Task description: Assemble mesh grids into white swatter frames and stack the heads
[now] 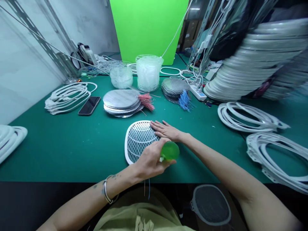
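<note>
- Head view: the left hand (150,162) was closed around a translucent green bulb-shaped bottle (170,151), which sat just above the lower right of a white plastic fly-swatter frame (137,141).
- The right hand (167,131) lay open and flat with its fingers spread, touching the frame's upper right side and pinning it to a green work mat (72,154).
- If the bottle were squeezed too hard or tilted, its contents, which could not be made out, might land off the mesh. Uneven pressure from the right hand might also let the frame slide or tip.
- Thin red and blue wires (146,189) hung nearer the body than the frame, where a moving wrist might catch them.
- Beyond the frame, to its left, lay a stack of round metal mesh discs with pink wires (122,103), and a smartphone (89,105) sat further left.
- To the frame's far right lay a mesh stack with blue wires (175,89), and clear plastic tubs (148,73) stood directly behind it.
</note>
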Demonstrator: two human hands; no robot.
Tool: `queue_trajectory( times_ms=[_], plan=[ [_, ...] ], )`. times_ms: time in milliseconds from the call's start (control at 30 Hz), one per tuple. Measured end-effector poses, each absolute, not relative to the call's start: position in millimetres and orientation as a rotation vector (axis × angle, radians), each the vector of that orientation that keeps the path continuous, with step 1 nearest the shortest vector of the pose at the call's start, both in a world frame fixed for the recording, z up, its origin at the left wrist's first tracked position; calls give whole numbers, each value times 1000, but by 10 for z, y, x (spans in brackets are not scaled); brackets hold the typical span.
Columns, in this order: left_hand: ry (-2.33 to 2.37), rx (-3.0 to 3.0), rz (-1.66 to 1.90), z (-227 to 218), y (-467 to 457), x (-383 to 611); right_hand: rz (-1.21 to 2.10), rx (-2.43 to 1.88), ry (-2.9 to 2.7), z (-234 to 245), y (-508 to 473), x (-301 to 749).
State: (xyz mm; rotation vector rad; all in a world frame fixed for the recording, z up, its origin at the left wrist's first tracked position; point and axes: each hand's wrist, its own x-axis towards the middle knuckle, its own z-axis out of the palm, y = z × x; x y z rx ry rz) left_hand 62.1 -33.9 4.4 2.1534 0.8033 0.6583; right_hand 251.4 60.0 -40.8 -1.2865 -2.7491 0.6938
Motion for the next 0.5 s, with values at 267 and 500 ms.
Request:
queue_trajectory(
  times_ms=[267,500],
  plan=[
    [980,1685,819,250,-87,294,686,-1336,-2655,-376,575,2502],
    [2179,1569,1035,12,681,-1110,455,-1896,-2070,-409,14,2446]
  ],
)
